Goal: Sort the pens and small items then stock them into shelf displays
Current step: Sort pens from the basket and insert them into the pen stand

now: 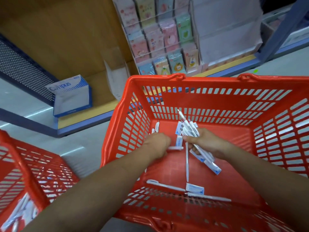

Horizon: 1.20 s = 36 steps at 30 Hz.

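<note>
STATIONERY AISLE — Both hands work inside a red basket (217, 84) that sits on the shop floor (83, 141). The right hand (210, 144) is curled round a bundle of white pens (190, 129). The bundle fans out past the thumb toward the basket's far wall and pokes out again below the palm, where the ends show blue. The left hand (157, 144), knuckles up and fingers bent down to the basket bottom, pinches a single white pen (175, 148) that lies flat with its free end pointing toward the right hand.

Between the two hands is a small white item with blue lettering (178, 141). Two more pens (155, 127) lean in the far-left corner, just beyond the left hand. Loose pens remain on the basket bottom: one (187, 163) runs lengthwise below the right hand, and two others (165, 185) lie along the near wall. A blue-and-white packet (194, 188) lies between these last two, touching them.

At lower left stands a second red basket (33, 164), well apart from the hands, with white goods inside too blurred to identify. Behind, a blue-and-white Campus box (71, 96) rests on a low wooden shelf (103, 104) — and a clear card rack (163, 39) filled with pastel packets stands beside it.
</note>
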Each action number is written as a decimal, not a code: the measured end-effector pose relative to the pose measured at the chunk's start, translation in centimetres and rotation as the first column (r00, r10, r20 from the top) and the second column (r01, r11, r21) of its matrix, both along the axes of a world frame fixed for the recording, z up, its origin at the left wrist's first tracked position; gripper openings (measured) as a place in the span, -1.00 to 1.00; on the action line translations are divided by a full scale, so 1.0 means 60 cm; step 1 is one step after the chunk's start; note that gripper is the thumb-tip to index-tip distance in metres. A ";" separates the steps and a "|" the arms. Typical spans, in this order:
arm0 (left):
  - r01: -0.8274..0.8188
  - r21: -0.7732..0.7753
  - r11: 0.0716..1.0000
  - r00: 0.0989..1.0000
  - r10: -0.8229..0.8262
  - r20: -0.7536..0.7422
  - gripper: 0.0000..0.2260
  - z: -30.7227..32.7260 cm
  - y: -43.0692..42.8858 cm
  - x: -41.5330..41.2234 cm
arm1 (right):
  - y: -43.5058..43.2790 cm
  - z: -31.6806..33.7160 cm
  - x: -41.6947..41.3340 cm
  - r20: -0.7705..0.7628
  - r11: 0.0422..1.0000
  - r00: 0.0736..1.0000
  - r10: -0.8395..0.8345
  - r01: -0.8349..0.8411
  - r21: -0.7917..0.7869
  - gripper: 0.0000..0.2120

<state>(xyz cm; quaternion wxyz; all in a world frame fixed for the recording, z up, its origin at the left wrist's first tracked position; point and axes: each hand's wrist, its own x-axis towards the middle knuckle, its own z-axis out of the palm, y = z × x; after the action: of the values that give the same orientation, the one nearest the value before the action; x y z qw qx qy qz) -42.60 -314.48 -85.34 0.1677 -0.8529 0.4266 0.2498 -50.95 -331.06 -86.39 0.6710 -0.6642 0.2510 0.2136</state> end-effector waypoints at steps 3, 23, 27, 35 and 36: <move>-0.374 -0.181 0.910 0.919 0.336 -0.207 -0.85 0.037 -0.017 0.016 | 0.003 0.027 0.008 -0.005 0.989 0.999 -0.043 0.043 0.142 -0.90; -0.913 -0.381 -0.146 0.332 0.278 -0.901 -0.80 0.360 0.184 0.061 | 0.251 0.341 0.163 0.493 0.975 0.842 0.222 -0.186 -0.121 -0.93; -0.865 -0.437 -0.246 0.377 0.255 -0.890 -0.86 0.383 0.304 0.071 | 0.352 0.388 0.195 0.503 0.906 0.753 0.424 -0.354 -0.233 -0.84; -0.784 -0.352 -0.511 0.328 0.140 -0.934 -0.80 0.368 0.571 0.035 | 0.594 0.423 0.232 0.297 0.653 0.584 0.756 -0.646 -0.395 -0.71; -0.785 -0.338 -0.520 0.308 0.145 -0.940 -0.80 0.356 0.604 0.029 | 0.626 0.413 0.228 0.266 0.632 0.574 0.775 -0.682 -0.368 -0.72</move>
<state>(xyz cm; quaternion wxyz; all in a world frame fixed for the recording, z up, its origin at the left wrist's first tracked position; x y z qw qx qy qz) -40.89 -278.26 -64.00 -0.7460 -0.6542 -0.0663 0.1053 -37.30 -293.47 -61.59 0.4782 -0.8078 -0.1670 0.3015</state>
